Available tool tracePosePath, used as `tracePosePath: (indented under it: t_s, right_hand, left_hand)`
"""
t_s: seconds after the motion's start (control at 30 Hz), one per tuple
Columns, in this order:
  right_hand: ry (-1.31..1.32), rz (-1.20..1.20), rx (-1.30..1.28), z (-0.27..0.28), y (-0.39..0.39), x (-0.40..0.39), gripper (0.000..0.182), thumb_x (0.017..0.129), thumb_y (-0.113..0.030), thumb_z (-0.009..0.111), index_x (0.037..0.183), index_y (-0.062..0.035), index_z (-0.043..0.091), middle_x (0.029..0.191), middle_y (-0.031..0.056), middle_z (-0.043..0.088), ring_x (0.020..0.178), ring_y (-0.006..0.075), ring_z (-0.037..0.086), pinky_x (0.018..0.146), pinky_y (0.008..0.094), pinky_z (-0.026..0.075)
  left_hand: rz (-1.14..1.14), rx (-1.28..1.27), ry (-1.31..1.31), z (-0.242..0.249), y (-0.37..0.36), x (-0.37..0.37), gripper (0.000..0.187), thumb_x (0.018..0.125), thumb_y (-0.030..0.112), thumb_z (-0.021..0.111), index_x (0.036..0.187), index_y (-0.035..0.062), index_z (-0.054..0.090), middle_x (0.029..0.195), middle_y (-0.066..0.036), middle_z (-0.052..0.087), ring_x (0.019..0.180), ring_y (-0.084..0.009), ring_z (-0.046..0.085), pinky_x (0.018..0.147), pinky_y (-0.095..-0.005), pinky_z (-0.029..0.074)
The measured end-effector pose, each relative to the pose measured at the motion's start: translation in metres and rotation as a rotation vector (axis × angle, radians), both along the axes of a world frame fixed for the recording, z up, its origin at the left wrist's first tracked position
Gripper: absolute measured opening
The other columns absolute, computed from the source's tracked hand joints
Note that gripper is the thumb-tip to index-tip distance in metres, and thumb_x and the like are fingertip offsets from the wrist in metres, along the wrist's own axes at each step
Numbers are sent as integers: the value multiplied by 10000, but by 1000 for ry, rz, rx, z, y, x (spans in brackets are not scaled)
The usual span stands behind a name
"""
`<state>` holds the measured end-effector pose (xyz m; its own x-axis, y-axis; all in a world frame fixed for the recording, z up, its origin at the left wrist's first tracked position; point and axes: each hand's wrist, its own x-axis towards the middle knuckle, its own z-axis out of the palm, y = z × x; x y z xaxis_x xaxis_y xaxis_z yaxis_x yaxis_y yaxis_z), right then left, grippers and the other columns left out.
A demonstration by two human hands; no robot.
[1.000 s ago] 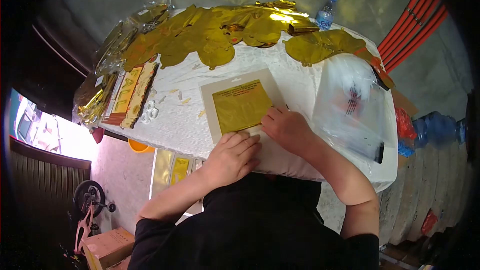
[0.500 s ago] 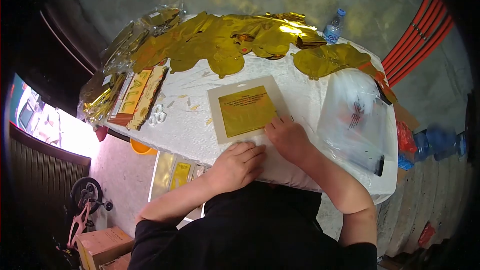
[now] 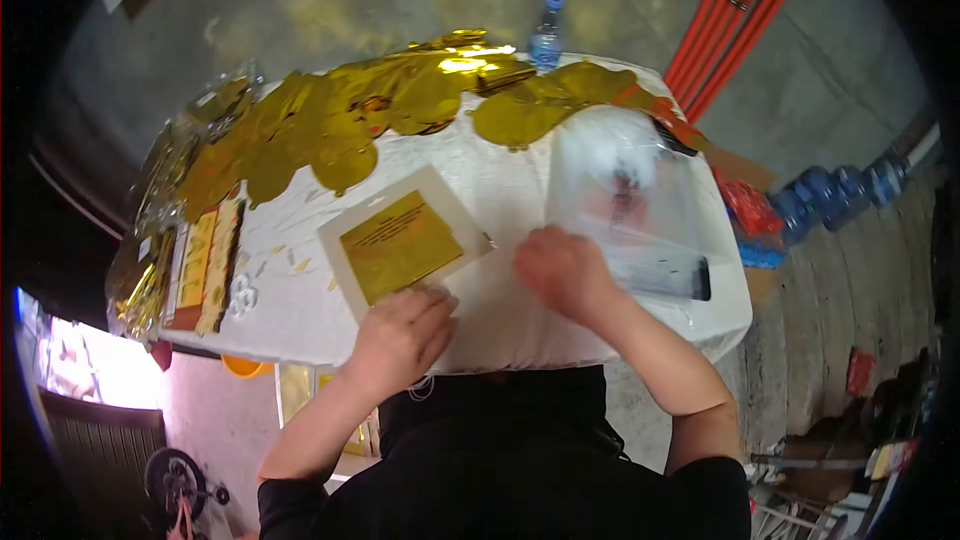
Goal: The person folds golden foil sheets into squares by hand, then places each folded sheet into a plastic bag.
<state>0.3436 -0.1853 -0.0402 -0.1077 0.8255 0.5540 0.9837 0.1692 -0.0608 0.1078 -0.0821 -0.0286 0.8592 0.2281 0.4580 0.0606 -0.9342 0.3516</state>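
Note:
A clear packet with a folded gold foil sheet [image 3: 400, 245] inside lies tilted on the white-covered table [image 3: 480, 325]. My left hand [image 3: 405, 335] rests at the packet's lower edge, fingers curled; what they hold, if anything, is hidden. To the packet's right, my right hand [image 3: 560, 270] is off it, fingers bent together and blurred, with nothing clearly visible in them. Just beyond that hand lies a stack of clear plastic bags [image 3: 620, 210]. Flat gold foil balloons [image 3: 330, 130] spread along the far side of the table.
A water bottle [image 3: 546, 35] stands at the far edge. On the left are printed cards [image 3: 205, 265], white rings [image 3: 242, 295] and wrapped foil packs [image 3: 150, 270]. Red pipes [image 3: 735, 25] lie beyond the table; blue bottles [image 3: 830, 195] are on the right.
The camera view has shifted, moving the table's contents leftward in the picture. My right hand has come away from the packet to its right; my left hand remains at the lower edge.

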Motion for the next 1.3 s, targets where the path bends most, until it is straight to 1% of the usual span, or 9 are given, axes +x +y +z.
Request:
tracePosePath:
  t_s: [0.13,0.33,0.4,0.77,0.9,0.97,1.03,1.1,1.3]
  right_hand:
    - [88,-395,-82,21,-10,70,80,741,-86,614,811,-47,614,799,139,598,777,342,595,670,439,489]
    - [156,-614,-53,18,9,140,137,795,-164,606,830,-32,617,862,166,628,825,359,623,710,457,503]
    - [121,-767,-207,10,16,151,177,804,-197,612,871,-34,627,901,172,650,842,351,640,735,450,512]
    - [-86,-857,-317,26,8,143,115,733,-124,631,801,-32,639,820,184,663,788,344,649,692,445,515]
    - [-7,-825,-357,62,-13,92,87,729,-97,631,770,-22,614,761,174,654,704,316,649,630,407,507]
    - [537,-376,-307,65,-17,64,76,725,-74,632,744,-16,585,690,146,632,616,263,626,577,356,485]
    - [611,-156,-453,54,-14,34,78,725,-60,632,742,-15,570,630,123,597,577,214,598,552,323,462]
    - [536,-61,-532,38,-9,8,103,739,-136,608,766,-38,591,730,150,634,680,345,620,608,416,490]
    - [222,-51,-624,25,14,-24,201,760,-215,554,699,-41,634,700,169,638,680,357,635,644,463,500]
  left_hand:
    - [53,64,-39,6,25,19,246,744,113,702,972,32,653,977,-122,627,867,-304,585,782,-401,478]
    - [112,33,-22,-20,51,35,179,736,119,714,863,18,639,909,-131,630,858,-312,586,761,-393,487]
    - [97,5,-52,-24,52,35,158,739,119,714,834,19,638,867,-124,645,829,-308,596,733,-386,497]
    - [127,158,-55,-30,52,36,106,782,122,669,796,32,615,756,-110,630,743,-281,600,666,-368,506]
    - [160,81,-66,-31,54,35,73,797,93,654,814,26,628,748,-123,639,718,-283,614,637,-375,507]
    - [177,60,-72,-30,53,35,72,806,96,645,814,26,626,747,-128,637,714,-291,615,639,-380,506]
    - [195,44,-77,-29,52,36,73,815,99,637,814,27,625,746,-134,635,711,-298,615,642,-385,505]
    - [231,22,-82,-29,51,36,82,830,108,626,822,27,625,741,-140,631,703,-313,612,642,-398,500]
    - [266,-39,-85,-28,51,36,87,838,111,617,836,25,625,742,-151,625,712,-326,608,639,-411,492]
